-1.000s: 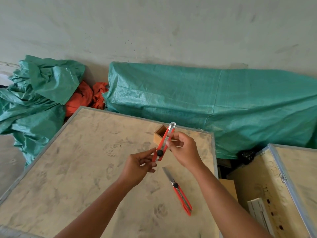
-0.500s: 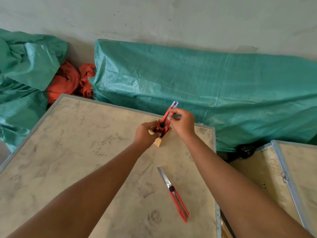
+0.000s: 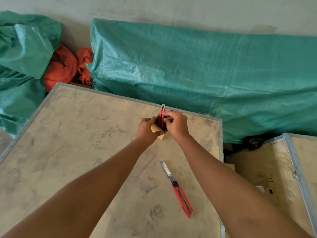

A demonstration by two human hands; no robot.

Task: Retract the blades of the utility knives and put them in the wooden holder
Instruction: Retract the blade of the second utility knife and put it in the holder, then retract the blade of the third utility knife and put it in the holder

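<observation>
A small wooden holder (image 3: pixel 161 134) stands near the far right edge of a plywood crate top (image 3: pixel 77 152). My left hand (image 3: pixel 147 130) grips the holder's left side. An upright red utility knife (image 3: pixel 162 112) sits inside the holder, its top sticking out above the rim, and my right hand (image 3: pixel 175 124) pinches it from the right. A second red utility knife (image 3: pixel 180 193) lies flat on the crate nearer to me, its silver blade extended and pointing away from me.
Green tarpaulin (image 3: pixel 205 74) covers bulky things behind the crate, with orange cloth (image 3: pixel 66 67) at the back left. A second plywood crate (image 3: pixel 277 177) stands to the right across a narrow dark gap. The crate has a metal edge (image 3: pixel 220 134).
The knife held in both hands above the crate has gone down into the holder and now stands upright. My left hand moved from the knife onto the holder. The head leaned forward.
</observation>
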